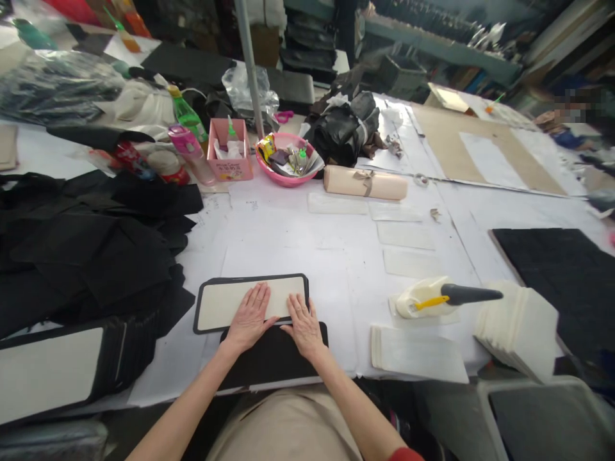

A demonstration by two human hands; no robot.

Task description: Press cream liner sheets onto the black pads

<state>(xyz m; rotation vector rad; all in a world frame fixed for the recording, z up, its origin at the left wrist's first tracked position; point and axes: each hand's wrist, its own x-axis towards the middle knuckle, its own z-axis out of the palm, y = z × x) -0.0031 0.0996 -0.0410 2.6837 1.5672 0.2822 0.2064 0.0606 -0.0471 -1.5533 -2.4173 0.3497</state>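
My left hand (252, 312) lies flat with its fingers on a cream panel (218, 306), which sits on a slightly larger black rounded piece (198, 320) that shows as a border all round. Near the panel's right end rests my right hand (302, 320), fingers stretched out and a little spread. Both thumbs point inward along the near edge. Below my wrists is another black piece (273, 355), partly covered by my hands, at the table's front edge. Neither hand grips anything.
Left stand a stack of black-edged panels (52, 368) and a heap of black pieces (91, 250). To the right are a glue container (423, 298) with a yellow brush (432, 301), white strips (418, 352) and cream boards (519, 326). A pink basket (288, 179) stands behind.
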